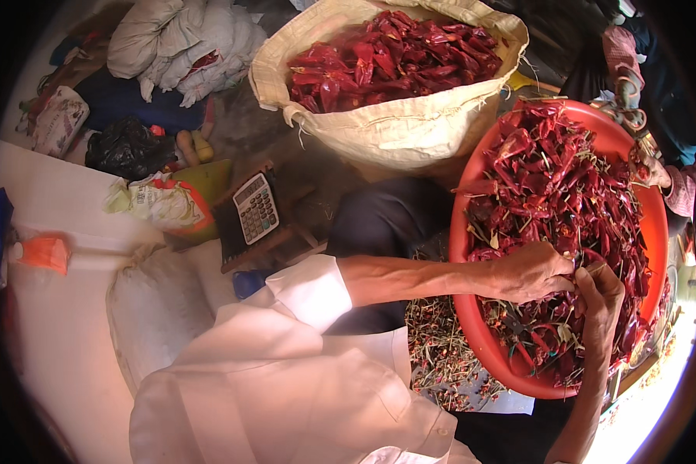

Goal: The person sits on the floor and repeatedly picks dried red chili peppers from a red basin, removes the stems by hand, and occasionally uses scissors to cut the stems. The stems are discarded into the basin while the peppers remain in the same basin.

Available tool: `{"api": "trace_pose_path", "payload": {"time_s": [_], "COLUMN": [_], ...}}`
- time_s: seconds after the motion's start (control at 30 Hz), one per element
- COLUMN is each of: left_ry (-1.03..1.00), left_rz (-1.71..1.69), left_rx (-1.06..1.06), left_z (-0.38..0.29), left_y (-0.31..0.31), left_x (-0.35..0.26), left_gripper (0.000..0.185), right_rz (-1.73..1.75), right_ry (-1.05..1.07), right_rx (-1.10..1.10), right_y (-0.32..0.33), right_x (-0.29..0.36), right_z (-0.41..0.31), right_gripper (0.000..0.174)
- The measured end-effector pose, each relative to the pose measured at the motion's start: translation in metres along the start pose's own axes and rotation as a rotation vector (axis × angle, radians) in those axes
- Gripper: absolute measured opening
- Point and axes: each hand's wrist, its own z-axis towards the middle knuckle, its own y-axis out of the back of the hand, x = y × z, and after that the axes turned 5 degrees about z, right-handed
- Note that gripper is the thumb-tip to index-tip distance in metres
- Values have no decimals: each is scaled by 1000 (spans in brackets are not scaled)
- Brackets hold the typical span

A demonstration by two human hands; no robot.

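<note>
My left hand (530,272) reaches across from the left over a red plastic basin (464,325), its fingers curled closed. Close against it, my right hand (600,287) comes up from below with thumb and fingers pinched together. Between the fingertips of both hands is a dried red chili pepper (591,255), mostly hidden by the fingers. Dried red chilies (533,191), many with stems, are heaped in the basin below my hands. A dark-bladed tool (516,325), perhaps scissors, lies on the chilies to the lower left of my hands.
A large woven sack (406,133) of dried chilies stands beyond the basin. Another person's hand (652,168) is at the basin's far right rim, with scissors (632,119) nearby. Stem scraps (441,342) cover the area beside the basin. A calculator (256,207) lies at left.
</note>
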Motion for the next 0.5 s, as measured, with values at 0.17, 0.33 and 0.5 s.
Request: {"api": "trace_pose_path", "payload": {"time_s": [0.17,0.33,0.5], "left_ry": [5,-31,-30], "left_rz": [-239,-272,-525], "left_rx": [-155,-172,-170], "left_z": [2,5,16], "left_y": [-1,0,3], "left_x": [3,-2,-13], "left_gripper": [27,26,17], "right_rz": [-258,-412,-557], "right_ry": [222,-44,-240], "right_rx": [36,342,732], "right_y": [-2,19,23], "right_x": [7,59,95], "right_z": [13,44,106], "right_gripper": [19,20,15]}}
